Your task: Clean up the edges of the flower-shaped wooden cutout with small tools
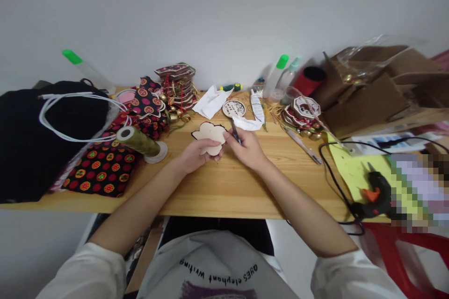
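Note:
A pale flower-shaped piece, wood-like and with a dark edge [210,131], is held above the table in my left hand [196,155]. The left thumb lies on its face, with the fingers underneath. At the piece's right edge, my right hand [247,147] is closed around a slim dark tool [235,131]; most of it is hidden by the fingers, so I cannot tell its kind. The right fingertips meet the piece's edge. Just beyond the hands is a round wooden disc with dark printing [234,109], between white crumpled papers [212,102].
Left are patterned fabric [101,168], a thread spool [140,142], a white cable [44,117] and stacked ornaments [178,84]. Right are a pen-like tool [303,145], octagonal ornaments with bells [305,108], a glue gun [377,191] on yellow paper, a black cord [324,168] and a cardboard box [365,98].

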`<state>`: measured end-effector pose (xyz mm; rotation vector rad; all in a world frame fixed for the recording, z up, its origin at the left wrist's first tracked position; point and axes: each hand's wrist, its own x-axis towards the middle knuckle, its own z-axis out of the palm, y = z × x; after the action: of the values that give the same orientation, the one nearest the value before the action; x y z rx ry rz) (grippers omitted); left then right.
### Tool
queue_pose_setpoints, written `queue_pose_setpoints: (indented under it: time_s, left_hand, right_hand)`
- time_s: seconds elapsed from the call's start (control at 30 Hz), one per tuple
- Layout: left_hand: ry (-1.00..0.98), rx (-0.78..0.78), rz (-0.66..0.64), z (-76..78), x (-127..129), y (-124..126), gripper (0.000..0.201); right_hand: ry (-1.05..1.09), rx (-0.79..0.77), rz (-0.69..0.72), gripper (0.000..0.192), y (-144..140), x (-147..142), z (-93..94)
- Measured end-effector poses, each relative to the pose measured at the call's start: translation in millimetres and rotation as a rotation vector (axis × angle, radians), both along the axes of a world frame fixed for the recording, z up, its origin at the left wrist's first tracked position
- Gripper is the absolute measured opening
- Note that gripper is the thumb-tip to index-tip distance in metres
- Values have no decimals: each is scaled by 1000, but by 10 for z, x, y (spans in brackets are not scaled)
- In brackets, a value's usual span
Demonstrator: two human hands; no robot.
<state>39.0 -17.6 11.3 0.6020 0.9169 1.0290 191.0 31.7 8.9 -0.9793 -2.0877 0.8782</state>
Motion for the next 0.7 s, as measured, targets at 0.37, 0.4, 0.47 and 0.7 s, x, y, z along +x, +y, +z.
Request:
queue_pose_setpoints:
  time_s: [0.37, 0.4, 0.47, 0.7]
  left_hand:
    - [-9, -8, 11, -18, -7, 6, 12]
    - [-1, -9, 7, -16, -9, 5, 11]
    - [18, -1, -14, -14, -11, 3, 10]
    - [70, 128, -167, -35, -28, 9, 13]
  right_hand:
    - [3, -30, 32, 30, -14, 12, 39]
    - [8, -30, 33, 30, -13, 11, 37]
    - [47, -62, 37, 30, -9, 7, 20]
    - [274, -359, 146, 37, -8, -17, -70]
